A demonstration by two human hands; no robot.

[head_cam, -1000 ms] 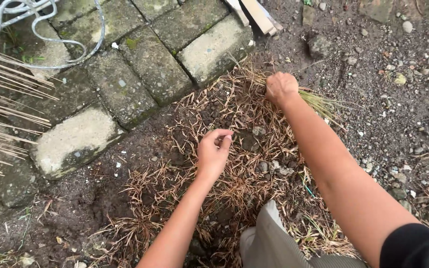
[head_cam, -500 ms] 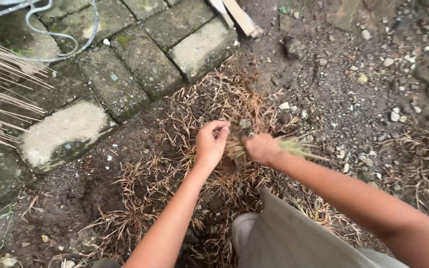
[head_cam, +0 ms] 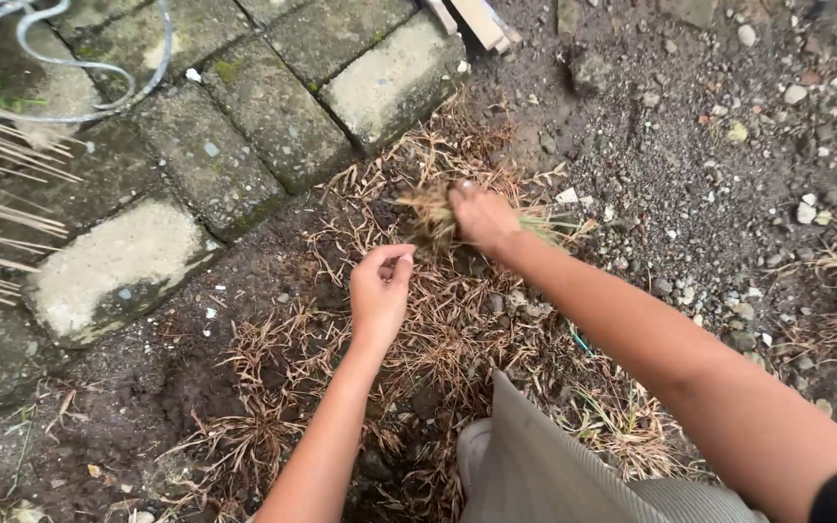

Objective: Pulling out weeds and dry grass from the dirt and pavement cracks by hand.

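Over a patch of dry brown grass (head_cam: 457, 329) on bare soil, the right hand (head_cam: 481, 215) reaches forward on an almost straight arm, its fingers clamped on a bundle of dried grass stalks (head_cam: 430, 211), whose greener ends jut out behind the fist. Nearer the body, the left hand (head_cam: 378, 291) hovers above the litter, wrist bent down, fingertips pinched together; whether they hold anything cannot be told. Mossy paving stones (head_cam: 244, 126) lie to the left.
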